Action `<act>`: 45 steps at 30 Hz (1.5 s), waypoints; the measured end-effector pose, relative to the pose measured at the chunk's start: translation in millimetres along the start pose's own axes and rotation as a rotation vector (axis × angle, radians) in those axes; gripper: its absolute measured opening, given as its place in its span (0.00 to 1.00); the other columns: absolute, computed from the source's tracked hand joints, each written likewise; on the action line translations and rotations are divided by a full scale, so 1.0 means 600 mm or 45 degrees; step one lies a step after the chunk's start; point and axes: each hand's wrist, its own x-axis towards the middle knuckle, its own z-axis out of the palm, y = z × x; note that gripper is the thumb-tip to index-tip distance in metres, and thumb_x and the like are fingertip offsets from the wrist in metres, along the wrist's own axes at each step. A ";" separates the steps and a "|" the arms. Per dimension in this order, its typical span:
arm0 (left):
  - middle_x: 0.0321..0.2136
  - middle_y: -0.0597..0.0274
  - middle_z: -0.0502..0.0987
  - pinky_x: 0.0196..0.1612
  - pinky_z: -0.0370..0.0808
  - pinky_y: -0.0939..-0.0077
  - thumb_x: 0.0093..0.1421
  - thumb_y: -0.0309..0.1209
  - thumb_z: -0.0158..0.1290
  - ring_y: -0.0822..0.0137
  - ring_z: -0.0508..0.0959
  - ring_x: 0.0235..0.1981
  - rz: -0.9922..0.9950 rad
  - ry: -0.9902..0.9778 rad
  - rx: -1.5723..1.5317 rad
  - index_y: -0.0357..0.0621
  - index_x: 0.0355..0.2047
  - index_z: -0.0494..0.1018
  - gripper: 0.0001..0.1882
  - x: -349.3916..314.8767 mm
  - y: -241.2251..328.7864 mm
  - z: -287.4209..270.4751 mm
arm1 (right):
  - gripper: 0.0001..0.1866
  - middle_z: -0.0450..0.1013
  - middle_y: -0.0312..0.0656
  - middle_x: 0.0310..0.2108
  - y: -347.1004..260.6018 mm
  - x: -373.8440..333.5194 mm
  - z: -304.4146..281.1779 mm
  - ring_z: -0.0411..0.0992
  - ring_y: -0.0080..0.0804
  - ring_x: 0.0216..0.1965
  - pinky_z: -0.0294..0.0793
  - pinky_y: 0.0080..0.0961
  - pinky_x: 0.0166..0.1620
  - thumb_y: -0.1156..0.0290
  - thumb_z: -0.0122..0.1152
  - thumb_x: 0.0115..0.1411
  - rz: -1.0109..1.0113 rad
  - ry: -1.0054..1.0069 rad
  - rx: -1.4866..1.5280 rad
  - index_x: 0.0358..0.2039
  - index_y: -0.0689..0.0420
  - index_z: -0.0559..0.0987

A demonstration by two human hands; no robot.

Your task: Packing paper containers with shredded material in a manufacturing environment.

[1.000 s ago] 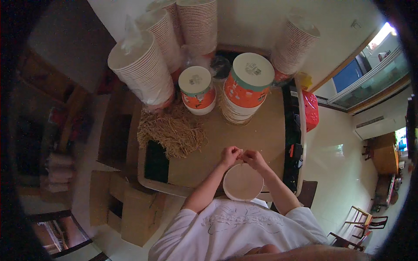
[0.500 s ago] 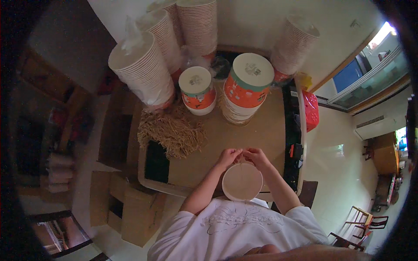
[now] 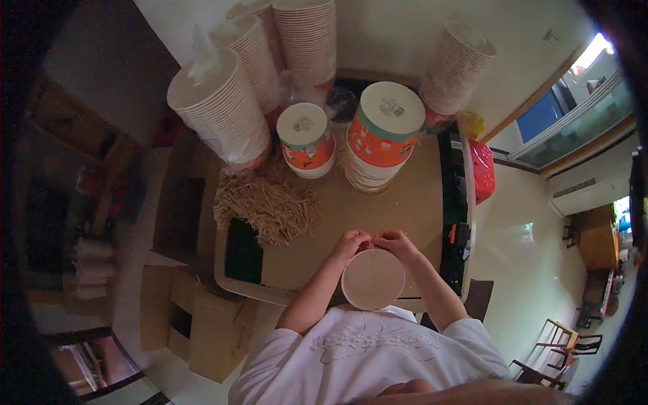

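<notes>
Close to my body is a white paper bucket (image 3: 372, 282), its round opening facing up. At its far rim my left hand (image 3: 351, 244) and my right hand (image 3: 397, 244) work almost fingertip to fingertip, both pinched closed. A thin cord (image 3: 375, 259) runs from between the fingers down across the opening; its end in the fingers is too small to make out fully. Beyond my left hand lies a tangled heap of tan cords (image 3: 270, 206). Two upside-down stacks of orange buckets, a short one (image 3: 308, 138) and a taller one (image 3: 386, 128), stand farther off.
Tall plastic-wrapped stacks of white buckets (image 3: 219, 111) rise at the back left, another stack (image 3: 457, 67) at the back right. A red plastic stool (image 3: 481, 172) stands right of the table (image 3: 337, 223). Cardboard boxes (image 3: 212, 331) sit on the floor at left.
The bucket has shifted slightly left and away from my body. Both hands have moved a little left with it, still pinched together at its rim.
</notes>
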 end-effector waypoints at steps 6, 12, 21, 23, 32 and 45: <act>0.17 0.67 0.70 0.22 0.66 0.83 0.49 0.28 0.48 0.76 0.69 0.18 0.008 -0.054 -0.081 0.43 0.18 0.70 0.05 0.000 -0.010 -0.004 | 0.08 0.69 0.31 0.24 0.007 0.004 -0.002 0.66 0.16 0.26 0.65 0.14 0.30 0.68 0.53 0.54 -0.105 0.002 -0.151 0.28 0.60 0.74; 0.16 0.66 0.71 0.23 0.67 0.81 0.50 0.28 0.49 0.74 0.71 0.18 0.075 -0.057 -0.134 0.44 0.17 0.70 0.07 0.004 -0.030 -0.015 | 0.08 0.68 0.32 0.24 -0.004 0.006 0.001 0.65 0.17 0.26 0.65 0.13 0.29 0.68 0.53 0.54 -0.005 0.031 -0.117 0.28 0.60 0.74; 0.18 0.66 0.72 0.24 0.70 0.79 0.50 0.29 0.50 0.73 0.72 0.20 0.056 0.048 -0.019 0.44 0.20 0.71 0.05 0.019 -0.038 -0.018 | 0.08 0.70 0.35 0.24 0.019 0.014 -0.005 0.67 0.20 0.25 0.68 0.17 0.28 0.68 0.50 0.55 0.177 0.135 0.156 0.28 0.60 0.74; 0.18 0.65 0.73 0.24 0.70 0.79 0.50 0.29 0.50 0.73 0.72 0.19 0.064 0.094 -0.018 0.44 0.20 0.71 0.05 0.018 -0.035 -0.016 | 0.09 0.70 0.35 0.24 0.017 0.012 -0.005 0.67 0.20 0.24 0.68 0.17 0.28 0.68 0.50 0.55 0.188 0.127 0.155 0.28 0.60 0.74; 0.17 0.67 0.72 0.22 0.69 0.79 0.50 0.28 0.51 0.73 0.72 0.18 -0.042 0.073 -0.087 0.44 0.19 0.70 0.05 0.012 -0.022 -0.010 | 0.09 0.68 0.32 0.23 -0.015 -0.004 0.011 0.65 0.16 0.24 0.63 0.12 0.25 0.66 0.53 0.54 0.155 0.020 0.002 0.28 0.59 0.75; 0.21 0.68 0.72 0.23 0.68 0.83 0.50 0.30 0.51 0.77 0.70 0.20 0.064 0.099 0.076 0.42 0.24 0.71 0.05 0.030 -0.037 -0.026 | 0.08 0.68 0.31 0.20 -0.005 0.010 0.012 0.64 0.16 0.22 0.61 0.13 0.24 0.67 0.58 0.51 0.045 0.105 -0.140 0.24 0.59 0.74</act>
